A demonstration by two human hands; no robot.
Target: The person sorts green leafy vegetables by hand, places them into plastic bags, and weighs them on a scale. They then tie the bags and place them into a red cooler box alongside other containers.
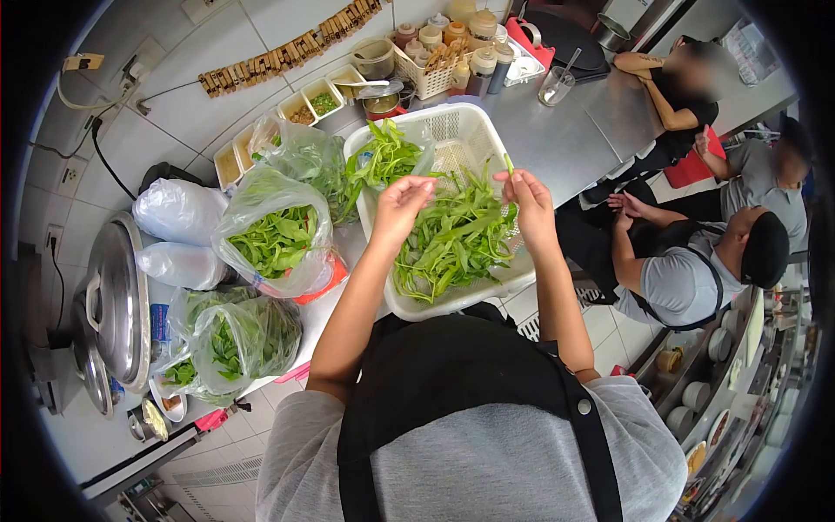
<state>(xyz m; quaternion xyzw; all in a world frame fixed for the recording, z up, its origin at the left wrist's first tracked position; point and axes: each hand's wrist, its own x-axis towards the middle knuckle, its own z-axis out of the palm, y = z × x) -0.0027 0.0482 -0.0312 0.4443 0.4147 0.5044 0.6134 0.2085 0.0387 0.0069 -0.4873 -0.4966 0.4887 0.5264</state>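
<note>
A white plastic basket (pixel 532 277) in front of me holds a pile of loose green leaves (pixel 452 239). My left hand (pixel 402 207) is over the basket's left part with its fingers pinched together; what is in them, if anything, I cannot make out. Over the right side, my right hand (pixel 527 198) pinches a short green stem (pixel 509 163) that sticks up above the fingers. Behind my left hand, a bunch of leafy greens (pixel 387 157) lies in a clear plastic bag at the basket's far left corner.
Clear bags of greens (pixel 274 239) crowd the counter to my left, beside a large metal lid (pixel 117 304). A bottle basket (pixel 426 80) and small food tubs (pixel 323 103) line the back. A glass (pixel 555 87) stands on the steel counter. Several people (pixel 691 261) are at the right.
</note>
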